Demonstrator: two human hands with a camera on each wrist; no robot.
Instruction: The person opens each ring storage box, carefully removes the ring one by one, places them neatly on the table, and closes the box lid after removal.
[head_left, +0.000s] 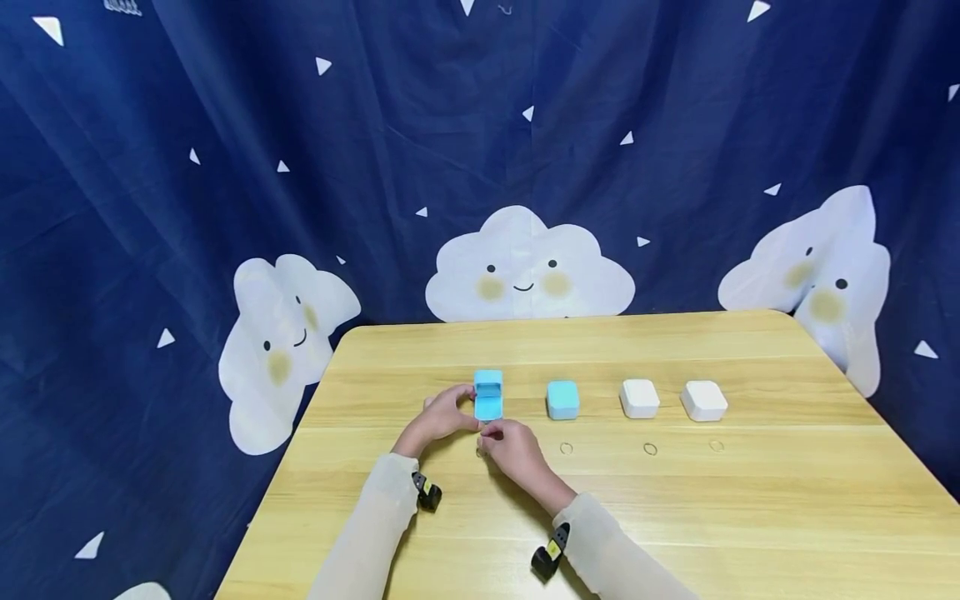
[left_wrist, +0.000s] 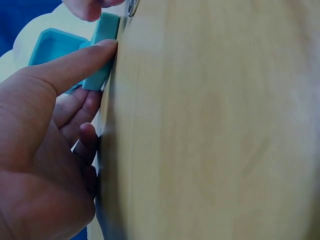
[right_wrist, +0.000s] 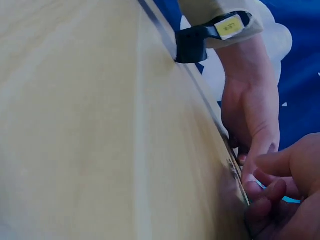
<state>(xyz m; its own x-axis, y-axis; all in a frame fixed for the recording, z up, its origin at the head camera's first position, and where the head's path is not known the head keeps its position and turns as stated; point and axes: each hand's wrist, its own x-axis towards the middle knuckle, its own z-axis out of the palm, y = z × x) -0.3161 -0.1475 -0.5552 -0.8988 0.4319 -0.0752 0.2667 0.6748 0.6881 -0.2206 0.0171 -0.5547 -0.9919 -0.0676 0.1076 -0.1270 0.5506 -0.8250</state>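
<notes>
My left hand (head_left: 444, 417) holds a small light-blue ring box (head_left: 489, 407), its lid raised and its inside facing me. In the left wrist view the thumb lies against the front of the box (left_wrist: 104, 65), with other fingers on its far side. My right hand (head_left: 513, 450) is just in front of the box, fingers bent and close to a small ring (head_left: 480, 452) on the table. That ring (right_wrist: 233, 169) appears apart from the right fingertips in the right wrist view. Nothing is visible in the right fingers, though they partly hide their own gap.
Right of the box stand a closed blue box (head_left: 562, 400) and two white boxes, one (head_left: 640, 399) nearer and one (head_left: 703, 401) farther right. A ring lies before each: one (head_left: 566, 448), a darker one (head_left: 650, 449) and a faint one (head_left: 717, 446). A curtain hangs behind the wooden table (head_left: 750, 525).
</notes>
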